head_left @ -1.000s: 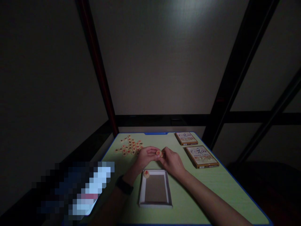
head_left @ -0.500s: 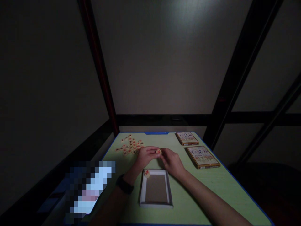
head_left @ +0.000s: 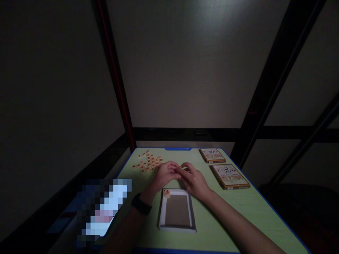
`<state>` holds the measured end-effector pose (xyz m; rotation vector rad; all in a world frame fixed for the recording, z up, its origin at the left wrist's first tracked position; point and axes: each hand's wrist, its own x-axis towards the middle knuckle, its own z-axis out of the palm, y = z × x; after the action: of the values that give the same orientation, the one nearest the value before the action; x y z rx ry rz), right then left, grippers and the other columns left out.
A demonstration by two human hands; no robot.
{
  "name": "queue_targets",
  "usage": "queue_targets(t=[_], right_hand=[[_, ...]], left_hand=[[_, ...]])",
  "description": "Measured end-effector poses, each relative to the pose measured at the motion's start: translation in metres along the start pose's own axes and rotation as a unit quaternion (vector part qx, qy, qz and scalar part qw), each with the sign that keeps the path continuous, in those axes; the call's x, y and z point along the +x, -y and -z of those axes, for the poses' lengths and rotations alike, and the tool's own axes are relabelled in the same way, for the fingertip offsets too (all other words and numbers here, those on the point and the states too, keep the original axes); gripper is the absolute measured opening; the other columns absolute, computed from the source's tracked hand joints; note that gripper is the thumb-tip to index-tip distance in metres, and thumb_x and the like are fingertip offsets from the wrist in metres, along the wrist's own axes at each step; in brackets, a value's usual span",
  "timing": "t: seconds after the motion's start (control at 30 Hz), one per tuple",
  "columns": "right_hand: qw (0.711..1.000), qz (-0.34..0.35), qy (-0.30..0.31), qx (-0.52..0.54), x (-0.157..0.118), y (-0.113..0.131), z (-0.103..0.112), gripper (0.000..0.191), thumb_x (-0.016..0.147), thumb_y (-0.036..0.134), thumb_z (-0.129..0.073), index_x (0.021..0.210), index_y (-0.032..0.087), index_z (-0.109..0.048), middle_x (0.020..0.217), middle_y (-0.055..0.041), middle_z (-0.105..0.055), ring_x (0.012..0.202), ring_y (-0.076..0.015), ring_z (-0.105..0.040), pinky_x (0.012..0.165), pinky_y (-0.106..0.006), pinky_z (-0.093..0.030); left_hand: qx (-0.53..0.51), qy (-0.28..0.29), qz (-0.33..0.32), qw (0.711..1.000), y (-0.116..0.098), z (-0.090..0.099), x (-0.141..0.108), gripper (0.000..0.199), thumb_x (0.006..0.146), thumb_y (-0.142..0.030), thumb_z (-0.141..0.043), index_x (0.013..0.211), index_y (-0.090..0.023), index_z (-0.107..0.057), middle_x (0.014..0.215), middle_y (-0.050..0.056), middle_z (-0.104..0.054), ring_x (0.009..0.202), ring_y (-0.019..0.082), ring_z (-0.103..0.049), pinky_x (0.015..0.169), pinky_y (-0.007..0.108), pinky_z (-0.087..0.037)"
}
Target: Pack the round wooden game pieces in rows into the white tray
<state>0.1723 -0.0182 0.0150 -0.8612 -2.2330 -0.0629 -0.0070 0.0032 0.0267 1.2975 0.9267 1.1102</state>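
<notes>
My left hand (head_left: 167,173) and my right hand (head_left: 194,179) meet over the far edge of a shallow open box (head_left: 161,215). Their fingertips are pinched together around a Chinese chess piece, which the fingers now mostly hide. Inside the box's far left corner lies one round wooden piece (head_left: 167,193) with a red character face up. Beyond my left hand, to its left, several more Chinese chess pieces (head_left: 148,164) are spread in a loose cluster, some with red and some with dark characters. A dark band circles my left wrist.
Two Chinese chess boxes (head_left: 230,175) (head_left: 212,155) lie flat along the right side of the green, blue-edged table (head_left: 227,225). At the left edge is a bright, pixelated screen-like object (head_left: 109,208). A wall stands behind the table.
The piece between my hands showed its red character before; now my right fingers have closed over it and cover it. The whole view has shifted slightly.
</notes>
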Motion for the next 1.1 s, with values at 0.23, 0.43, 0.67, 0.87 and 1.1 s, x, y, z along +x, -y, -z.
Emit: queue_targets(t=[0.23, 0.43, 0.67, 0.87, 1.1], right_hand=[[1.0, 0.017, 0.015, -0.002, 0.002, 0.003, 0.002, 0.022, 0.095, 0.018, -0.05, 0.112, 0.019, -0.064, 0.11, -0.0107, -0.068, 0.092, -0.0192, -0.068, 0.078, -0.028, -0.057], [0.999, 0.004, -0.001, 0.042, 0.0, -0.003, -0.005, 0.021, 0.095, 0.019, -0.051, 0.112, 0.02, -0.063, 0.105, -0.0098, -0.071, 0.09, -0.0191, -0.068, 0.078, -0.029, -0.055], [0.986, -0.135, 0.039, 0.093, 0.003, -0.016, -0.017, 0.015, 0.081, 0.015, -0.065, 0.095, 0.019, -0.069, 0.088, -0.0066, -0.073, 0.079, -0.0193, -0.066, 0.073, -0.029, -0.051], [0.955, -0.224, 0.122, 0.153, 0.033, -0.017, -0.043, 0.017, 0.068, 0.02, -0.077, 0.084, 0.019, -0.072, 0.076, -0.0009, -0.072, 0.074, -0.0191, -0.064, 0.07, -0.028, -0.046], [0.895, -0.253, 0.083, 0.358, 0.036, -0.042, -0.064, 0.031, 0.062, 0.034, -0.083, 0.083, 0.018, -0.066, 0.079, 0.0003, -0.067, 0.072, -0.0161, -0.061, 0.069, -0.027, -0.049]], left_hand=[[0.007, 0.037, -0.001, 0.999, 0.001, 0.005, 0.0, 0.054, 0.042, -0.015, -0.092, 0.082, -0.017, -0.056, 0.076, -0.002, -0.067, 0.073, 0.013, -0.066, 0.07, 0.027, -0.054], [0.0, 0.033, -0.001, 0.999, 0.009, 0.005, 0.002, 0.051, 0.046, -0.018, -0.092, 0.085, -0.016, -0.058, 0.078, 0.0, -0.068, 0.074, 0.014, -0.067, 0.072, 0.028, -0.053], [0.116, -0.054, -0.016, 0.992, 0.017, 0.007, 0.009, 0.035, 0.056, -0.007, -0.084, 0.083, -0.015, -0.063, 0.084, 0.003, -0.069, 0.078, 0.015, -0.067, 0.076, 0.029, -0.054], [0.285, -0.178, -0.044, 0.941, 0.008, 0.012, 0.011, 0.022, 0.065, 0.002, -0.065, 0.077, -0.017, -0.066, 0.076, -0.001, -0.07, 0.074, 0.012, -0.066, 0.075, 0.023, -0.053], [0.466, -0.135, -0.03, 0.874, -0.007, 0.038, -0.006, 0.019, 0.074, -0.006, -0.058, 0.079, -0.019, -0.071, 0.077, 0.001, -0.073, 0.075, 0.015, -0.066, 0.076, 0.026, -0.05]])
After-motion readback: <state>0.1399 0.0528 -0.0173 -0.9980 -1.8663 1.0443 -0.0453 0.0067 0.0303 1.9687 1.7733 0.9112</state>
